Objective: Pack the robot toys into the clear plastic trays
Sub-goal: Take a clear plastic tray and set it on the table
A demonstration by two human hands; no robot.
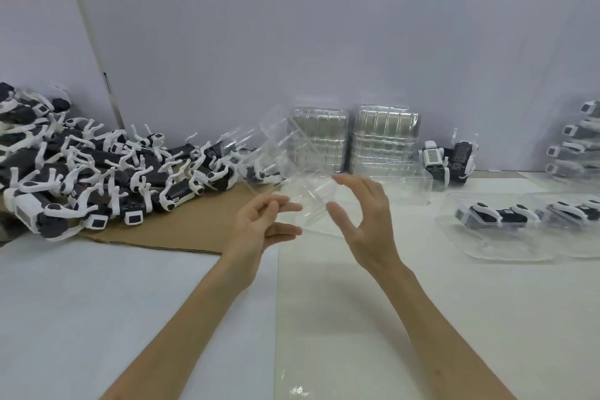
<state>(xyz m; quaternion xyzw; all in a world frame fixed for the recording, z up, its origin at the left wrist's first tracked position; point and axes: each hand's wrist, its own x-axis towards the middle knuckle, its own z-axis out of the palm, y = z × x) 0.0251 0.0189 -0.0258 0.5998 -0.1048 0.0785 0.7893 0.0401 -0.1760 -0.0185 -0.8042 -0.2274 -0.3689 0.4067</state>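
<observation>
A clear plastic tray hangs tilted in the air above the middle of the white table. My left hand pinches its lower left edge between thumb and fingers. My right hand holds its lower right part, thumb in front and fingers behind. A big pile of black-and-white robot toys lies at the left, partly on a sheet of brown cardboard. One robot toy stands alone at the back right.
Two stacks of empty clear trays stand against the back wall, with a loose tray in front. Trays with robots inside lie at the right, and more packed trays are stacked at the far right edge.
</observation>
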